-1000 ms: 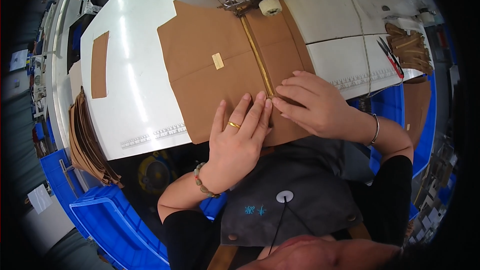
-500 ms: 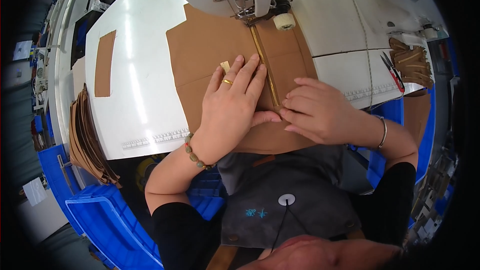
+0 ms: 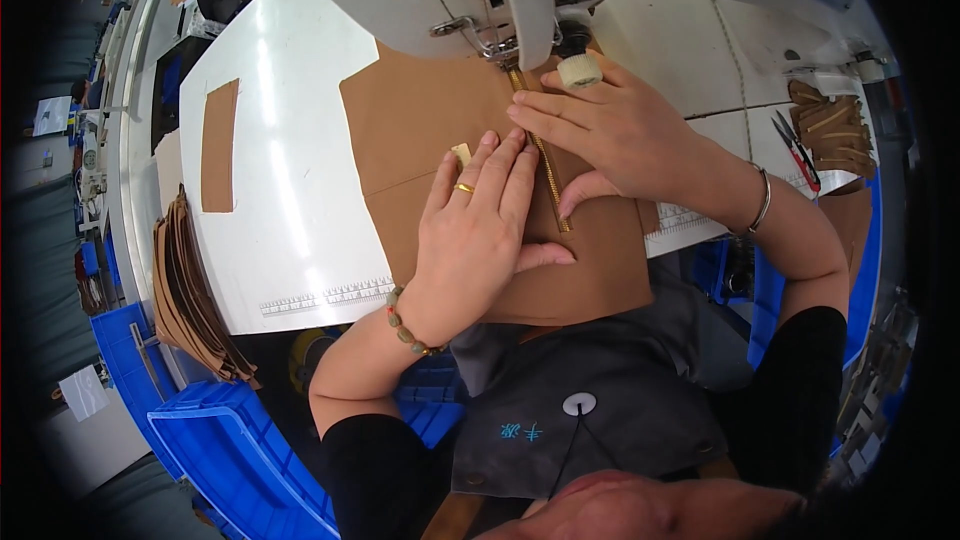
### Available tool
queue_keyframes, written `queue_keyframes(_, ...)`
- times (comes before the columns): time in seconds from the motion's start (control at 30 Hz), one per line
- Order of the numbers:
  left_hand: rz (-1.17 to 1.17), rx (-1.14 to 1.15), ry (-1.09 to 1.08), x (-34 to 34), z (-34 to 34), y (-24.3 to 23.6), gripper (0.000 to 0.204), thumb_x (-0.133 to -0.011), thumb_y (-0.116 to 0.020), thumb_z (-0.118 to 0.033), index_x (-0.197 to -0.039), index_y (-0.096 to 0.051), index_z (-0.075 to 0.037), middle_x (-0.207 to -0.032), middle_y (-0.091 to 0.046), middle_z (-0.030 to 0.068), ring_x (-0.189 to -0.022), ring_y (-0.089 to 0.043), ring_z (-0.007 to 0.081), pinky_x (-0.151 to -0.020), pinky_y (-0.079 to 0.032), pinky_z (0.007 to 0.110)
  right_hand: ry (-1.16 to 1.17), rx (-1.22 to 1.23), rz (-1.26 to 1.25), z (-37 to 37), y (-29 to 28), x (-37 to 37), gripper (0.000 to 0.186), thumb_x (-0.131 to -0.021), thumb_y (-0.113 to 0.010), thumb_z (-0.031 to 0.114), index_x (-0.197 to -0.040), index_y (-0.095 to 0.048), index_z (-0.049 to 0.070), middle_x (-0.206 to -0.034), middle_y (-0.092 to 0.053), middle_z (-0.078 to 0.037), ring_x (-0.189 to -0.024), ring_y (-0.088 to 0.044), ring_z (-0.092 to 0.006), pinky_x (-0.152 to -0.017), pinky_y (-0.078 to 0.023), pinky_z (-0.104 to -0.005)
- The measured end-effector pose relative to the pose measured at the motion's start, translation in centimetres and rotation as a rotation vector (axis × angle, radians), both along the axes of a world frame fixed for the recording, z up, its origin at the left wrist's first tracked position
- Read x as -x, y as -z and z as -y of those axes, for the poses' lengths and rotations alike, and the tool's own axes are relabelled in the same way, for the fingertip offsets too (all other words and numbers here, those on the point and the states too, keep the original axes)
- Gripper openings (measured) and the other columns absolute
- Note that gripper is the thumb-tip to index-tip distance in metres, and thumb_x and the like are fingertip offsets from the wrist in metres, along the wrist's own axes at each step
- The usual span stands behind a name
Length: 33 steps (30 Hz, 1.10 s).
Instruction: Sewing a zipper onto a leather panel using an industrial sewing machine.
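A brown fabric panel [image 3: 400, 110] with a gold zipper [image 3: 556, 195] lies under the head of a white sewing machine [image 3: 420, 0], the zipper's far end at the presser foot [image 3: 505, 50]. My left hand [image 3: 475, 230] rests flat and open on the panel left of the zipper, thumb out toward the zipper's near end, partly covering a small pale tag [image 3: 459, 150]. My right hand [image 3: 600, 135] lies open across the zipper and the panel's right part, its fingertips on the zipper below the presser foot and its thumb beside the zipper's lower part.
At left are a loose brown strip [image 3: 218, 145] and stacked cut pieces [image 3: 180, 280] on the white table [image 3: 280, 190]. Red-handled snips [image 3: 800, 155] and brown pieces [image 3: 830, 130] sit at right. Blue bins [image 3: 215, 445] flank me below the table edge.
My right hand has moved up along the zipper toward the presser foot. My left hand has moved left of the zipper, its thumb now spread out.
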<state>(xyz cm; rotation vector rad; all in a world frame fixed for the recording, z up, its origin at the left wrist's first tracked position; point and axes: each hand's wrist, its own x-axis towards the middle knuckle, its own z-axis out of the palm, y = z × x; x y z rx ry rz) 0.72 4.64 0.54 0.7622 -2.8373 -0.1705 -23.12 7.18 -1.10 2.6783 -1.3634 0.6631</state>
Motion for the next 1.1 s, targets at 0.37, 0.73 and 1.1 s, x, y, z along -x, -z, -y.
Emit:
queue_keyframes(0.37, -0.036, -0.033, 0.004, 0.0, 0.2, 0.0, 0.1, -0.066, -0.076, -0.065, -0.138, -0.057, 0.001, -0.148, -0.055, 0.0162, -0.137, -0.054, 0.0357, -0.114, -0.042, 0.05, -0.031, 0.019, 0.056, -0.5, 0.3, 0.4, 0.077, -0.068, -0.078, 0.059, -0.119, -0.07, 0.002, -0.129, -0.065, -0.01, -0.121, -0.059, -0.0291, -0.111, -0.042, -0.0481)
queue_keyframes(0.73, 0.0, -0.003, 0.025, 0.0, 0.6, -0.5, 0.099, -0.066, -0.076, -0.067, -0.137, -0.059, -0.002, -0.145, -0.058, 0.0136, -0.133, -0.058, 0.0321, -0.112, -0.043, 0.049, 0.028, 0.014, -0.064, -1.1, 0.0, 0.1, 0.084, -0.067, -0.075, 0.064, -0.124, -0.069, 0.002, -0.131, -0.064, -0.007, -0.123, -0.058, -0.026, -0.114, -0.039, -0.05)
queue_keyframes(1.1, -0.026, 0.05, 0.01, 1.0, 3.3, 0.2, 0.099, -0.064, -0.074, -0.07, -0.137, -0.061, -0.003, -0.143, -0.06, 0.0104, -0.131, -0.059, 0.0293, -0.112, -0.04, 0.056, 0.083, 0.038, -0.081, -0.4, 0.1, 0.4, 0.08, -0.07, -0.072, 0.063, -0.125, -0.069, 0.004, -0.129, -0.065, -0.006, -0.122, -0.058, -0.0249, -0.114, -0.041, -0.0488)
